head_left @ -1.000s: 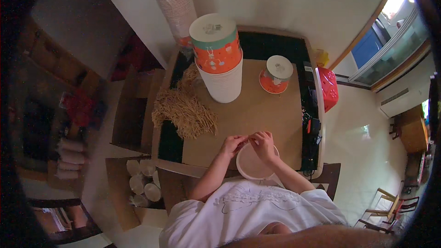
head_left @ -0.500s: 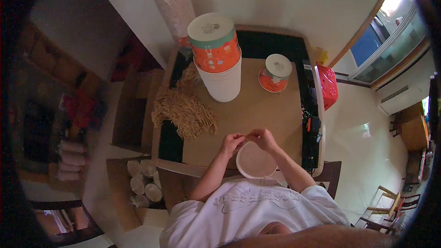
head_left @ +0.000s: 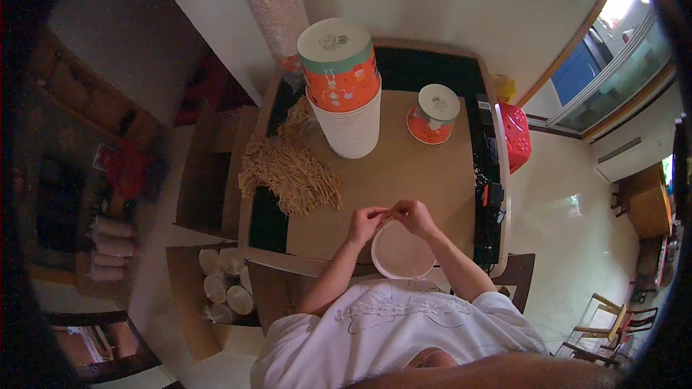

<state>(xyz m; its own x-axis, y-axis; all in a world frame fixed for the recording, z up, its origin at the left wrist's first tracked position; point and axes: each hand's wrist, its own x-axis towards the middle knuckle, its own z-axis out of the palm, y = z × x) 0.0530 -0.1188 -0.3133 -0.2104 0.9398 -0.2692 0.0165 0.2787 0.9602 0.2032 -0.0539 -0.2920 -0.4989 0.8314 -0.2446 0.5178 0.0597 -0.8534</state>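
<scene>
In front of my chest a white paper tub point(head_left: 403, 250) stands tilted, its open mouth facing up toward me. My left hand point(head_left: 367, 225) and my right hand point(head_left: 413, 218) meet at its far rim, fingertips pinched together. Between them shows what looks like a thin tan cord, mostly hidden by the fingers. To the left of my hands lies a loose heap of tan cords point(head_left: 292, 176). Beyond it rises a tall stack of upturned paper tubs point(head_left: 350, 126), its top one orange and green.
An upturned orange paper tub point(head_left: 438, 104) rests on the cardboard sheet point(head_left: 411, 173) at the far right. Another tub stack point(head_left: 277, 14) leans by the wall. Black cables and devices point(head_left: 491, 194) line the table's right edge. Left below, an open carton point(head_left: 194, 302) contains several white tubs.
Both hands stay pinched at the far rim, their fingers shifting only slightly. The tub keeps its place; the whole view has moved a little.
</scene>
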